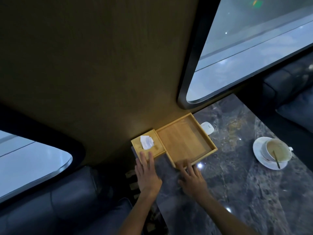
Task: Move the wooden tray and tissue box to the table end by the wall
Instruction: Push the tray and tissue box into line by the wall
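A flat wooden tray with a low rim lies on the dark marble table, its far side against the brown wall. Beside it on the left stands a wooden tissue box with a white tissue sticking out of its top. The box touches the tray's left side. My left hand lies flat, fingers together, with the fingertips on the box's near edge. My right hand rests on the table with spread fingers touching the tray's near rim. Neither hand grips anything.
A white cup on a saucer, with a thin stick in it, stands on the table at the right. A small white device lies just right of the tray. Dark sofas flank the table; rounded windows sit in the wall.
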Demonstrator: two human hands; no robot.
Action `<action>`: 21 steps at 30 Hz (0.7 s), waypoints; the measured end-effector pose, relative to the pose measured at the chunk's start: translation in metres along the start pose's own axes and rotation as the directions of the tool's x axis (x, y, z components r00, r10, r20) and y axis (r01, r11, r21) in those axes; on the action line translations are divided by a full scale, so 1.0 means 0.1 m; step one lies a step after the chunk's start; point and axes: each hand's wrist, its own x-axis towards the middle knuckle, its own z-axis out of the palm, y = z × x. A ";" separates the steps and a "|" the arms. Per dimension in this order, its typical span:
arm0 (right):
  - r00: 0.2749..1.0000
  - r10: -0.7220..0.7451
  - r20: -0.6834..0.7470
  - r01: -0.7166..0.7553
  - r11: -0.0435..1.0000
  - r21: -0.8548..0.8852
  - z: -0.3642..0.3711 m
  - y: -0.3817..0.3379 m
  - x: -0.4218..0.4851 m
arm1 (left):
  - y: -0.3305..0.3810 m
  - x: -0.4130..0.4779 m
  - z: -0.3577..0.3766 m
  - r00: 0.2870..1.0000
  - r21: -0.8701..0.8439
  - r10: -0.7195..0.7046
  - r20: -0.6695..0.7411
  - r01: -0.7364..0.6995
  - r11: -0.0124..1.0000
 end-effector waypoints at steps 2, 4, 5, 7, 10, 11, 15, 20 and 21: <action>1.000 -0.021 0.004 0.021 1.000 -0.013 0.04 0.06 0.01 | -0.02 0.00 0.01 1.000 0.041 0.017 -0.024 -0.016 0.999; 0.999 -0.042 0.014 0.042 0.998 -0.039 0.02 0.08 -0.01 | -0.03 0.01 -0.01 0.999 0.072 0.027 -0.038 -0.025 0.997; 0.999 -0.050 0.019 0.051 0.997 -0.057 0.00 0.07 -0.01 | -0.01 0.00 -0.03 0.999 0.079 0.027 -0.044 -0.024 0.997; 0.999 -0.033 0.005 0.034 0.997 -0.065 -0.04 0.05 -0.04 | 0.02 -0.01 -0.06 0.997 0.094 0.036 -0.068 -0.029 0.995; 0.996 0.036 -0.081 -0.040 0.998 -0.051 -0.07 0.05 -0.08 | 0.05 0.01 -0.04 0.990 0.139 0.110 -0.093 -0.096 0.986; 0.994 0.054 -0.095 -0.057 0.998 -0.033 -0.05 0.08 -0.07 | 0.05 0.02 -0.01 0.987 0.158 0.142 -0.078 -0.129 0.979; 1.000 0.009 -0.009 -0.009 1.000 0.024 0.08 0.25 0.00 | 0.10 0.11 0.09 0.990 0.184 0.135 -0.031 -0.127 0.975; 0.998 -0.059 0.031 0.058 0.998 0.030 0.10 0.39 0.03 | 0.07 0.18 0.10 0.990 0.183 0.144 -0.003 -0.141 0.973; 0.996 -0.071 0.059 0.070 0.997 0.025 0.05 0.43 0.03 | 0.06 0.19 0.08 0.989 0.177 0.149 0.009 -0.148 0.973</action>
